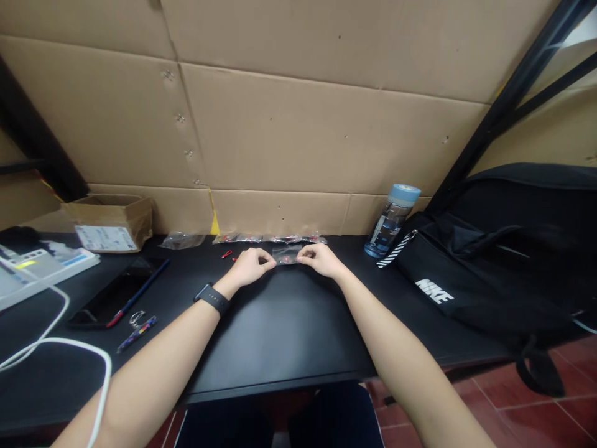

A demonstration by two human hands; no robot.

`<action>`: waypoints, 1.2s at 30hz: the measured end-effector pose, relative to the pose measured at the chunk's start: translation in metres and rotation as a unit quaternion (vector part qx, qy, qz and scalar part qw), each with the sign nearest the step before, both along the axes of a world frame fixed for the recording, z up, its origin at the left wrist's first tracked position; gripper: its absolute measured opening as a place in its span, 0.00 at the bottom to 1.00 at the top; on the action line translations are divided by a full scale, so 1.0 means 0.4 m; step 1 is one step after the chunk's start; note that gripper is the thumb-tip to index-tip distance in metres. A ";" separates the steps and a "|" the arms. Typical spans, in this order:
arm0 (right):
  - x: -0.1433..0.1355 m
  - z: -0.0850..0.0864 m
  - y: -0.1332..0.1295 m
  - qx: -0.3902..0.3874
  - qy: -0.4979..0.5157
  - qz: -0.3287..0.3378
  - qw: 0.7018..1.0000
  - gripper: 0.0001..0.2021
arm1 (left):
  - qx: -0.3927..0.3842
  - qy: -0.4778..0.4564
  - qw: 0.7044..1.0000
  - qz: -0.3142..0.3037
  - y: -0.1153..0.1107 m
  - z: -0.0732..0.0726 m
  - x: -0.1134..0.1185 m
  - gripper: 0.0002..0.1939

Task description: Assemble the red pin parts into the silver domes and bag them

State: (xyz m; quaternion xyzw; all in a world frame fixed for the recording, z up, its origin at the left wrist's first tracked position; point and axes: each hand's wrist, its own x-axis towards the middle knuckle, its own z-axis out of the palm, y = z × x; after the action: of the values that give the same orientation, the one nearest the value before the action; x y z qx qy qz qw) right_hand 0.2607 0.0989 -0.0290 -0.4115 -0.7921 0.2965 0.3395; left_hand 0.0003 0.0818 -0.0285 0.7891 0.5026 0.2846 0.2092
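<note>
A small clear plastic bag [286, 254] with something small and red inside lies between my hands, near the back of the black table. My left hand [252, 266], with a dark watch on its wrist, pinches the bag's left side. On the opposite side my right hand [321, 259] grips the bag between thumb and fingers. Just behind it, a row of filled clear bags [293, 238] runs along the cardboard wall. A small red loop [226, 254] rests left of my left hand, and another red bit is partly hidden by that hand.
Leftward are a flattened clear bag [183, 241], an open cardboard box [114, 222], a dark tablet-like device [122, 292], a keychain [137, 331], a white power strip [41, 274] and a white cable [100, 351]. A water bottle [390, 224] and black bag [471, 274] stand right.
</note>
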 end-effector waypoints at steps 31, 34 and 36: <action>-0.035 -0.001 -0.046 0.103 -0.241 -0.040 0.964 0.16 | 0.133 0.179 0.974 -0.034 -0.052 0.007 0.064 0.17; -0.042 0.011 -0.055 0.115 -0.202 -0.014 0.973 0.22 | 0.124 0.149 0.981 -0.011 -0.048 0.010 0.064 0.16; -0.043 0.017 -0.056 0.112 -0.146 -0.011 0.983 0.17 | 0.114 0.126 0.985 0.006 -0.044 0.015 0.064 0.17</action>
State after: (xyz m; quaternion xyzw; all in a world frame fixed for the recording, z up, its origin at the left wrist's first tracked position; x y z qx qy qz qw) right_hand 0.2434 0.0766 -0.0221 -0.4182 -0.8569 0.1392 0.2674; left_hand 0.0260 0.0640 -0.0227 0.8345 0.4937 0.2393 0.0509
